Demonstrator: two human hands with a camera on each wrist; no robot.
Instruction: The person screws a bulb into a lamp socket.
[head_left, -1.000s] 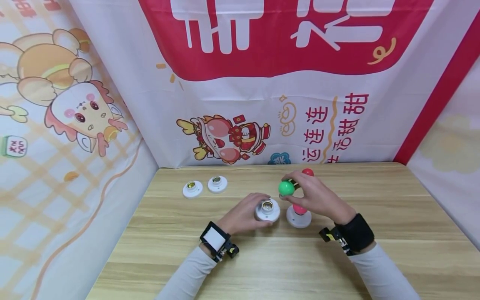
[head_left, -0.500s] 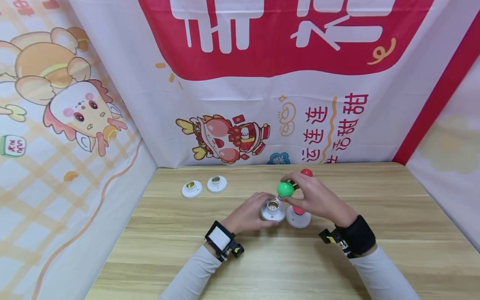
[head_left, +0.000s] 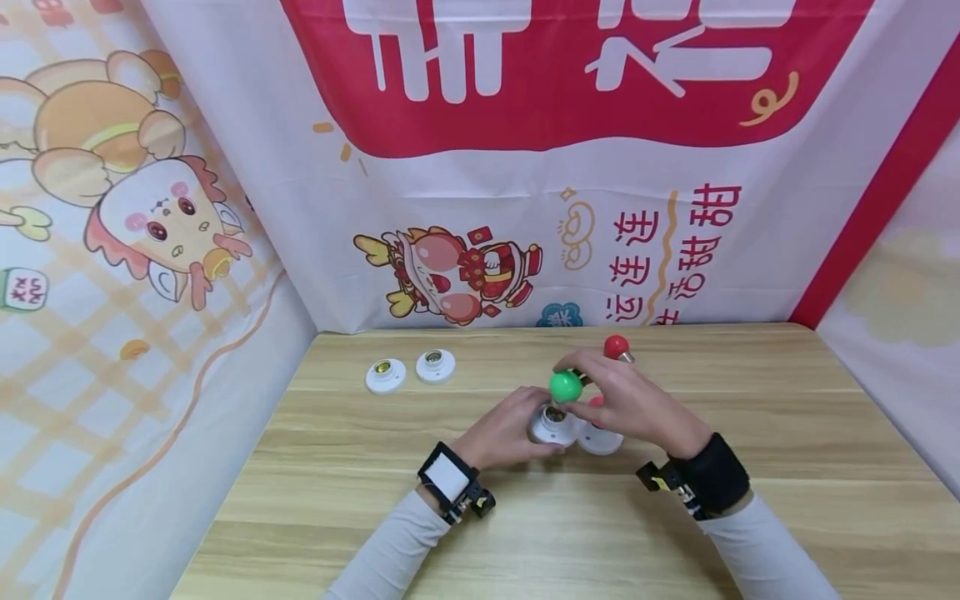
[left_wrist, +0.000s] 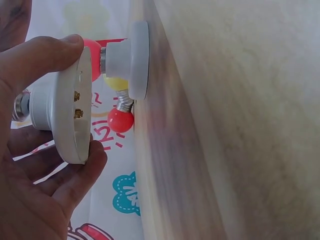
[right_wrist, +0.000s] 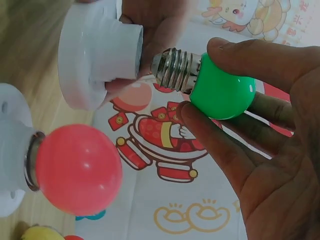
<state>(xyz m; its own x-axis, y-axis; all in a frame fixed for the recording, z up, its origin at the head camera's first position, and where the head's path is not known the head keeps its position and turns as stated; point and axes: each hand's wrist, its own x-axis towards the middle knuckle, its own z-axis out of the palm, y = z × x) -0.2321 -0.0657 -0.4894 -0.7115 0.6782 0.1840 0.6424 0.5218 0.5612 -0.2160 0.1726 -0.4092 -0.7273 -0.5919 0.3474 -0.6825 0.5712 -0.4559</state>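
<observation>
Two spare lamp sockets [head_left: 409, 372] sit far left. The left hand [head_left: 498, 433] pinches a white socket [head_left: 553, 423] by its rim, lifted off the table [head_left: 337, 467]. Just above, the right hand [head_left: 637, 404] grips the green bulb [head_left: 565, 387] — light, smooth, probably brittle; best held round the globe.

Green bulb [right_wrist: 223, 93]: glossy smooth plastic, ribbed shiny metal screw base. White socket [right_wrist: 97, 55]: smooth satin plastic, brass contacts underneath. Pink bulb [right_wrist: 77, 170]: glossy. Counter [head_left: 750, 400]: pale wood grain, matt. Backdrop [head_left: 465, 167]: printed cloth, creased.
</observation>
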